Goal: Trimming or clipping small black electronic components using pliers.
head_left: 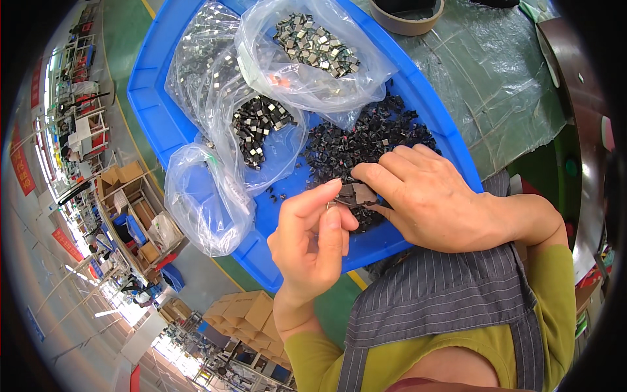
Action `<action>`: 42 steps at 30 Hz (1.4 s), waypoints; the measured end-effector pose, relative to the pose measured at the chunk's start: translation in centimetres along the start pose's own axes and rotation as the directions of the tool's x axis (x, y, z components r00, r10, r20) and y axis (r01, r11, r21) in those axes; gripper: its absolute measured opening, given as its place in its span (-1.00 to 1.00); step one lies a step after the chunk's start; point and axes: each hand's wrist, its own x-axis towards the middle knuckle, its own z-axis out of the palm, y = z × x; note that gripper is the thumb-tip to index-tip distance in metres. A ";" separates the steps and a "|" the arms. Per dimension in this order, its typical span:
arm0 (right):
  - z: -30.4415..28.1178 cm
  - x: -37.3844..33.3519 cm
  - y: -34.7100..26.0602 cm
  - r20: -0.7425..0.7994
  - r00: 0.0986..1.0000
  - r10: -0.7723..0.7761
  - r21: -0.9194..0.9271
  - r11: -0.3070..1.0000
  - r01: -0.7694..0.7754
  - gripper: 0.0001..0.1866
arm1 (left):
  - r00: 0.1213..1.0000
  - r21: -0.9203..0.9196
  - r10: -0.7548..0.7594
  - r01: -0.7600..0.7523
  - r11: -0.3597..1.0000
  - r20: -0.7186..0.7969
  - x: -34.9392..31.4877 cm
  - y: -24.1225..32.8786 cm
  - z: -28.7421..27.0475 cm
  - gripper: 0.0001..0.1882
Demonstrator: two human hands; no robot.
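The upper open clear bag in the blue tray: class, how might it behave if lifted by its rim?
The bag would probably fold floppily, since it looks thin and wrinkled. The shiny-faced small parts heaped inside may make it sag. They look loose, so some could spill if it tips.

"What's in the right hand (434, 196)?"
"A small dark part (360, 194); the left hand (310, 238) is just beside it."
"And underneath?"
"A blue tray (149, 88) with black pieces (359, 138) and clear bags (208, 206)."
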 end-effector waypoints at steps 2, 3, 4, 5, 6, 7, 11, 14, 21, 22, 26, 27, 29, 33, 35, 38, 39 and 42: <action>-0.3 0.1 0.0 0.041 0.999 0.013 0.052 0.999 -0.015 -0.81 | 0.996 -0.156 -0.088 0.088 0.984 0.003 0.1 0.4 0.0 -0.74; -0.4 0.1 0.1 0.084 0.996 0.022 0.105 0.994 -0.031 -0.82 | 0.996 -0.154 -0.091 0.090 0.984 0.001 0.1 0.3 -0.2 -0.74; -0.2 0.2 0.1 0.086 0.996 0.021 0.108 0.994 -0.030 -0.82 | 0.993 -0.203 -0.113 0.115 0.972 0.024 0.1 0.2 -0.4 -0.74; 0.0 0.1 0.2 0.039 0.999 0.001 0.058 0.998 -0.003 -0.81 | 0.990 -0.250 -0.134 0.141 0.958 0.047 0.1 0.1 -0.5 -0.74; 0.0 0.1 0.1 -0.010 1.000 -0.018 0.004 1.000 0.018 -0.80 | 0.990 -0.251 -0.133 0.142 0.958 0.050 0.2 0.2 -0.5 -0.74; 0.0 0.2 0.1 -0.011 1.000 -0.016 0.003 1.000 0.016 -0.80 | 0.988 -0.252 -0.147 0.156 0.955 0.051 0.3 0.3 -0.4 -0.74; 0.0 0.4 0.1 -0.094 0.994 -0.051 -0.195 0.980 0.032 -0.75 | 0.988 -0.269 -0.149 0.156 0.950 0.047 0.3 0.2 -0.4 -0.73; 0.3 0.5 0.1 -0.114 0.991 -0.069 -0.231 0.972 0.041 -0.73 | 0.994 -0.133 -0.114 0.113 0.985 0.005 0.1 0.3 -0.2 -0.73; 0.3 0.4 0.1 -0.104 0.992 -0.075 -0.286 0.957 0.043 -0.69 | 0.997 -0.061 -0.072 0.072 0.995 0.002 0.2 0.1 -0.1 -0.74; 0.3 0.4 0.1 -0.104 0.992 -0.074 -0.285 0.958 0.042 -0.69 | 0.998 -0.041 -0.059 0.058 0.997 -0.011 0.1 0.1 0.0 -0.75; 0.3 0.4 0.1 -0.090 0.994 -0.068 -0.285 0.958 0.040 -0.68 | 0.999 0.030 -0.043 0.043 0.999 -0.017 0.2 0.0 0.1 -0.75; 0.3 0.3 0.1 -0.083 0.994 -0.068 -0.283 0.958 0.042 -0.68 | 0.999 0.052 -0.040 0.040 0.998 -0.006 0.2 0.0 0.0 -0.75; 0.4 0.3 0.0 -0.086 0.994 -0.063 -0.276 0.960 0.037 -0.70 | 1.000 0.064 -0.023 0.024 0.998 -0.011 0.1 -0.2 0.0 -0.75; 0.3 0.2 0.0 -0.048 0.999 -0.017 -0.191 0.981 0.007 -0.77 | 0.999 0.051 -0.033 0.033 0.998 -0.005 0.1 0.0 0.1 -0.75; 0.0 0.1 0.0 0.019 1.000 0.008 -0.122 0.993 -0.005 -0.66 | 0.998 -0.021 -0.062 0.062 0.998 -0.009 0.2 0.2 0.0 -0.75; 0.1 0.2 0.0 0.032 0.999 0.002 -0.094 0.996 0.001 -0.67 | 0.993 -0.120 -0.115 0.112 0.986 -0.013 0.1 0.4 -0.2 -0.75; 0.1 0.3 -0.1 -0.025 0.999 -0.024 -0.144 0.989 0.020 -0.79 | 0.991 -0.151 -0.133 0.129 0.980 -0.012 0.2 0.4 -0.2 -0.74; 0.3 0.3 0.0 -0.086 0.995 -0.043 -0.232 0.972 0.022 -0.76 | 0.993 -0.110 -0.117 0.115 0.987 -0.015 0.2 0.4 -0.1 -0.75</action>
